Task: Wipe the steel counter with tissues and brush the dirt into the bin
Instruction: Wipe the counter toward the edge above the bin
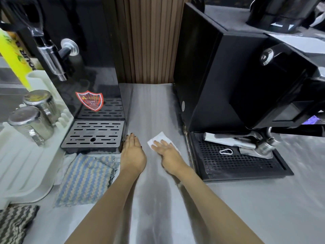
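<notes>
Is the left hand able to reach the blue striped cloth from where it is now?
Probably yes. The left hand rests flat on the steel counter, holding nothing, and the blue striped cloth lies just beside it, with nothing between them.

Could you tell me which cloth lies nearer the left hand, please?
The blue-striped cloth, just beside the left hand; the dark zigzag cloth lies farther left.

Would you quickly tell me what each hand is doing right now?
Left hand: open, flat on the steel counter, holding nothing.
Right hand: open, straight fingers pressing the white tissue onto the counter.
</notes>
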### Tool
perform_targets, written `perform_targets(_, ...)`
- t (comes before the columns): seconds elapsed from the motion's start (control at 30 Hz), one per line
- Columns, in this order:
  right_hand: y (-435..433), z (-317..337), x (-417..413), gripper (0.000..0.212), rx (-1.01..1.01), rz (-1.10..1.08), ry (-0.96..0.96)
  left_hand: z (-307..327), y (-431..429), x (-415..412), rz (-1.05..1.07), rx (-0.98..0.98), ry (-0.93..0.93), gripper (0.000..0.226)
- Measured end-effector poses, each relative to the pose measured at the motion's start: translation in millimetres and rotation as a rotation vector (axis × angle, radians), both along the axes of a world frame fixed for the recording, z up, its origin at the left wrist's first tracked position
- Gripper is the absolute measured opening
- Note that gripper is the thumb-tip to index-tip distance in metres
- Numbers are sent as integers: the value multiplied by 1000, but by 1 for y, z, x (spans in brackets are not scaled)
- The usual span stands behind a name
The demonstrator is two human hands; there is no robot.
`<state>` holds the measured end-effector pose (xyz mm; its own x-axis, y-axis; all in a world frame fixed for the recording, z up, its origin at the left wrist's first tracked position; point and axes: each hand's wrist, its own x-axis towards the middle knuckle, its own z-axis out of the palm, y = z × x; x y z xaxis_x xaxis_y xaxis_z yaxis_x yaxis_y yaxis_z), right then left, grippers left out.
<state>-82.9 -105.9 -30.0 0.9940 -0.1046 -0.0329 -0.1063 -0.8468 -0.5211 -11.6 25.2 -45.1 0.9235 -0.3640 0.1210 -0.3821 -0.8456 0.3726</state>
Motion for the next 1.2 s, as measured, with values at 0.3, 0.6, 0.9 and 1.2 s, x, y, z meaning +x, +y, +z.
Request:
perform_targets(0.3,19,24,-103,60,288,-6,-62,12,18,-40,-120,-126,-39,40)
perform_targets(0.6,-9,8,-40,64,-78,-23,79,4,84,-122,-140,-101,70,49)
perform_targets(0.9,13,-6,-178,69,42,366,-54,0,105,-170,-152,52,2,50)
perform_targets(1.2,6,26,-104,69,191,61,-93,3,110,-206,-23,92,4,79)
